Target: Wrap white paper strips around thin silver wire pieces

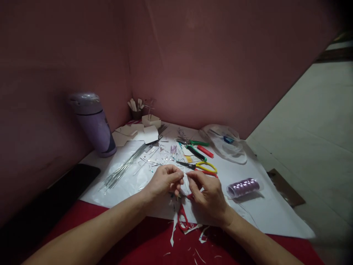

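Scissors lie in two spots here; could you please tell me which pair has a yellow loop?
The black-bladed scissors beyond the right hand: one loop is yellow, while the nearer scissors show only red handles.

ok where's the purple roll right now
In the head view, the purple roll lies on its side toward the right of the white sheet, just right of the person's right hand.

Noted: plain red looped plastic handle (182, 209). Yellow and red on black-bladed scissors (194, 167); green and black on long-handled pliers (195, 152). Glossy violet cylindrical spool (244, 187), pale highlight bands. Tall lilac tumbler (95, 130), dark patch low. White paper sheet (264, 215); deep red cloth (154, 244); dusky pink wall (220, 73).
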A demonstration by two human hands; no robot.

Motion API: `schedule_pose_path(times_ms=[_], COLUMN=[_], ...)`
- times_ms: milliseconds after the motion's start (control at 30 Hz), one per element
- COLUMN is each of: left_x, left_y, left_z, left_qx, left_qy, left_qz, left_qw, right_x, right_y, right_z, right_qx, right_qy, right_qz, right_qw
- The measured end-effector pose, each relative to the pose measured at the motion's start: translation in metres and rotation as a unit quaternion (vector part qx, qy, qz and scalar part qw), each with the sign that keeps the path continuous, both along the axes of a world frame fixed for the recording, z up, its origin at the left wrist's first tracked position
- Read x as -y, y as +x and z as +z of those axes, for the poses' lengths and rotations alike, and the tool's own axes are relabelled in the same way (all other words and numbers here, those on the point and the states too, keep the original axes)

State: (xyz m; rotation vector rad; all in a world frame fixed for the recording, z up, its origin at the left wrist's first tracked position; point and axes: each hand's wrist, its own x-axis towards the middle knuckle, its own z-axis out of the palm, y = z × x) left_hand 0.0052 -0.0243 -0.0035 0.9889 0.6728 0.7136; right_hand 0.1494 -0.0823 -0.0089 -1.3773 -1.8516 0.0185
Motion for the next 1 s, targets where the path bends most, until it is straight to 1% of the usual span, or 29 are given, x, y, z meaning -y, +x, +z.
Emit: schedule_pose_path(times_ms=[133,200,267,300,400,467,533,600,733,800,1000], left_x=[0.0021,0.0015,0.0001,-0.0006,-0.0012,-0.0008,-0.0004,-0.0006,-0.0021,-0.0026,-0.003], left_y=[0.003,0.0039,0.0042,0.0042,0.0037,0.0033,0.0028,0.0022,0.0013,0.0015,0.0044], left_z=[-0.0019,-0.0031,-0.0037,-0.0037,-0.0019,0.0004,0.0023,0.0026,-0.001,-0.0027,-0.0018], left_qx=[0.009,0.015,0.02,0.02,0.01,0.006,0.013,0.02,0.016,0.015,0.017], left_qy=[0.0,-0.009,-0.019,-0.022,-0.022,-0.024,-0.024,-0.013,0.009,0.005,0.008], left_qz=[0.042,0.044,0.037,0.039,0.073,0.082,0.079,0.069,0.058,0.07,0.142], left_qw=[0.999,0.999,0.999,0.999,0.997,0.996,0.997,0.997,0.998,0.997,0.99], right_x=[0.0016,0.0012,0.0,-0.0007,-0.0024,-0.0029,-0.0026,-0.0017,-0.0005,-0.0005,-0.0002], right_y=[-0.0054,-0.0063,-0.006,-0.0057,-0.0052,-0.0053,-0.0054,-0.0054,-0.0053,-0.0053,-0.0051], right_z=[-0.001,-0.0007,-0.0006,-0.0009,-0.0035,-0.0056,-0.0068,-0.0068,-0.0055,-0.0052,-0.0048], right_qx=[-0.016,-0.032,-0.061,-0.085,-0.173,-0.215,-0.239,-0.244,-0.225,-0.218,-0.195], right_qy=[-0.012,-0.023,-0.052,-0.073,-0.132,-0.155,-0.166,-0.169,-0.164,-0.157,-0.143], right_qz=[0.008,0.015,0.017,0.019,0.032,0.039,0.042,0.045,0.049,0.049,0.035], right_qw=[1.0,0.999,0.997,0.994,0.976,0.963,0.956,0.954,0.959,0.962,0.97])
